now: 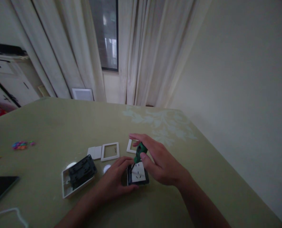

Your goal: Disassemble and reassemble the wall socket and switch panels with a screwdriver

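Observation:
A wall socket (138, 173) with a white face and a dark surround lies on the table in front of me. My left hand (118, 179) grips its left side, fingers at the far edge and thumb along the near edge. A green-handled screwdriver (140, 152) is held in my right hand (156, 158), its shaft slanting down to the socket's upper left. Whether the tip sits in a screw is too small to tell. Just beyond, a white frame (129, 147) is partly hidden by my right hand.
Left of my hands are a white box with a black insert (82, 172), a white square frame (103, 153) with small screws inside it, a white plate (94, 152) and a round white piece (106, 168). Further left lie colourful bits (19, 145), a phone (2, 188) and a white cable (12, 209).

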### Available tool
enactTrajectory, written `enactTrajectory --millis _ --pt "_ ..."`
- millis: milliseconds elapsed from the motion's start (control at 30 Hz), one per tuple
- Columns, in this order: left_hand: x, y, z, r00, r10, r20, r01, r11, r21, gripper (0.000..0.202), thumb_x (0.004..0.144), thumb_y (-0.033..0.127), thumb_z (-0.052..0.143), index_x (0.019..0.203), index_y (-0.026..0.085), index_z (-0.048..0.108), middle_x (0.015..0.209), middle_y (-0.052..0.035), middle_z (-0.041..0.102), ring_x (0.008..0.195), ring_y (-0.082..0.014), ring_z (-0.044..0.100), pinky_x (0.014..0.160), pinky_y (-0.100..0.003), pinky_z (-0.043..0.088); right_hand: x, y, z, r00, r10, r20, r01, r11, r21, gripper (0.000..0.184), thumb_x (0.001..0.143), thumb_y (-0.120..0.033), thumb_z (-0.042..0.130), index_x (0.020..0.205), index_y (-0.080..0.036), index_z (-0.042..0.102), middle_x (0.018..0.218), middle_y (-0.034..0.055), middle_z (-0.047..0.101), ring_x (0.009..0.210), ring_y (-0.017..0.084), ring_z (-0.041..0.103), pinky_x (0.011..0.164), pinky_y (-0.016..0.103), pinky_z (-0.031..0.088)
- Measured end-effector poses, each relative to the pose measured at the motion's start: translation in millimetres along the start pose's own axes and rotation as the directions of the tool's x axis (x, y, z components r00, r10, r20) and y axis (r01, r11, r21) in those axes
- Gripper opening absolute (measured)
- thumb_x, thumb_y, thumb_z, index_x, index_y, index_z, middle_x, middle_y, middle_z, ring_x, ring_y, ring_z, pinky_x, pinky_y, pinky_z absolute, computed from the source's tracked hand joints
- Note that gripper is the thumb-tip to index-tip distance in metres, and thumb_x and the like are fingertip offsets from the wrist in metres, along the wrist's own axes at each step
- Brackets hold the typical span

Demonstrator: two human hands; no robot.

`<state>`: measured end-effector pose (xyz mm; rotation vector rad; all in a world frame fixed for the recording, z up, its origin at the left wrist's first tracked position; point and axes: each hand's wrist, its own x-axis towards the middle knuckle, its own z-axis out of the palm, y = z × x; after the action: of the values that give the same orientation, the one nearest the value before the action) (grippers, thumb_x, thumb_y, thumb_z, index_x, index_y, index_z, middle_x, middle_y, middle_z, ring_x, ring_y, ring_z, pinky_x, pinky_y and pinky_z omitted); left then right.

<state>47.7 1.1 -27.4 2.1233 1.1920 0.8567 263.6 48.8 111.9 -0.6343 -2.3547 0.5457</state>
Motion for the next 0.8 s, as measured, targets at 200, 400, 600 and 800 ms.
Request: enactTrajectory --millis 200,400,600,800 --pt "-0.2 0.0 -0.7 1.0 0.012 -0.005 -0.011 1.0 0.004 0.07 0.083 0.037 0.089 0.145 0.029 0.057 0.145 -0.0098 0.063 0.132 -0.036 0.061 0.11 -0.052 0.055 1.1 0.6 3.9 0.999 -0.027 -0.027 0.025 0.998 -0.064 0.047 0.105 -0.033 0.06 0.15 -0.019 0.053 0.129 0.0117 0.073 0.111 0.024 0.07 0.098 0.037 0.056" --pt "-0.6 0.9 -0.9 1.0 -0.007 -0.008 0.007 1.0 0.02 0.068 0.082 0.036 0.089 0.142 0.029 0.06 0.141 -0.0096 0.064 0.129 -0.0353 0.062 0.109 -0.051 0.056 2.7 -3.2 3.1 1.0 -0.012 -0.028 0.009 0.993 -0.118 0.042 0.107 -0.036 0.057 0.146 -0.02 0.059 0.109 0.0085 0.073 0.096 0.022 0.069 0.089 0.037 0.057" --pt "1.1 0.8 0.4 1.0 -0.001 -0.018 0.001 1.0 0.026 0.068 0.08 0.036 0.089 0.141 0.028 0.06 0.142 -0.0102 0.064 0.131 -0.0356 0.062 0.11 -0.051 0.055 2.4 -2.8 2.6 0.999 -0.015 -0.029 0.014 0.999 -0.043 0.038 0.108 -0.034 0.058 0.144 -0.021 0.06 0.116 0.008 0.074 0.1 0.02 0.07 0.092 0.033 0.056" --pt "0.4 0.8 0.1 1.0 0.013 -0.017 -0.013 1.0 0.02 0.069 0.08 0.038 0.089 0.143 0.029 0.061 0.144 -0.0104 0.064 0.132 -0.037 0.061 0.111 -0.051 0.055 2.1 -0.6 4.6 0.999 -0.043 0.02 0.043 0.999 -0.029 0.053 0.109 -0.03 0.051 0.16 -0.022 0.043 0.131 0.0116 0.069 0.113 0.023 0.067 0.099 0.038 0.055"
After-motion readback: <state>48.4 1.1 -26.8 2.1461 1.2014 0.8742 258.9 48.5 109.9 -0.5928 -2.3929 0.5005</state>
